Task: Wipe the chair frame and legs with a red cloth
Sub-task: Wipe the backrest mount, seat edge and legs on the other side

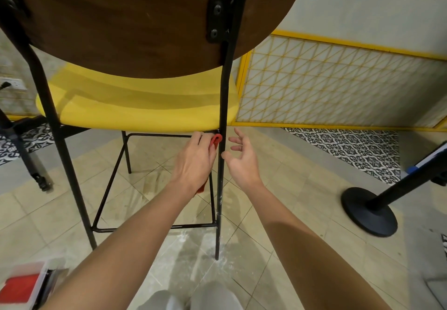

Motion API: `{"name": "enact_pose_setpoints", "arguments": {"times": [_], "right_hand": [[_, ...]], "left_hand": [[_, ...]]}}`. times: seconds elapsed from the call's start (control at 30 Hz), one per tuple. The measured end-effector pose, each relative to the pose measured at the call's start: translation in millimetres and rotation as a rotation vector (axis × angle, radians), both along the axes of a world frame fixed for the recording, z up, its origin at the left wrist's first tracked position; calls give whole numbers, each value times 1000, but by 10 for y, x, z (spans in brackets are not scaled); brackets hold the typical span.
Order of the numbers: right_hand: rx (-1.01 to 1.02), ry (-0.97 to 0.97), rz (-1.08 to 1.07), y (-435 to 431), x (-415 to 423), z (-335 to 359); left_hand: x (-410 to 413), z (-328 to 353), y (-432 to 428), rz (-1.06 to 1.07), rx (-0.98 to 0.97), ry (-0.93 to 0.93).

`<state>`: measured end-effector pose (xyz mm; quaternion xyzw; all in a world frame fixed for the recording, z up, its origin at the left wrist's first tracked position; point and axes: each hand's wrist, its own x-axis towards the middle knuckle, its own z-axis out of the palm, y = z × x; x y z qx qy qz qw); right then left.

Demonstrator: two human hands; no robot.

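Left hand (193, 162) holds red cloth (216, 139) at leg (220, 201); right hand (242, 162) spread.

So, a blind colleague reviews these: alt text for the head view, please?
The left hand holds a red cloth against the chair's black rear leg just under the yellow seat; the right hand is open beside the leg.

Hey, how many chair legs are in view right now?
3: rear left leg at left, rear right leg between left hand and right hand, one front leg beyond, under the seat. A fourth may hide behind the left hand.
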<state>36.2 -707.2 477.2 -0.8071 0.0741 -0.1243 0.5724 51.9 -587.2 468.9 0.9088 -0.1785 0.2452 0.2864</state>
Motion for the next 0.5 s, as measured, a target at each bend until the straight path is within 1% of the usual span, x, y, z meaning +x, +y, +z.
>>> {"name": "enact_pose_setpoints", "arguments": {"times": [0.1,0.27,0.4,0.5], "right_hand": [[9,2,-10,-17,-7,-23],[22,-23,-13,-26,26,7],[31,-14,-14,-15,16,-33],[47,-7,-23,-18,-15,-56]], "left_hand": [[5,86,-90,56,-65,18],[7,65,-139,60,-79,53],[31,116,-141,96,-91,123],[-29,78,-109,15,-115,124]]}}
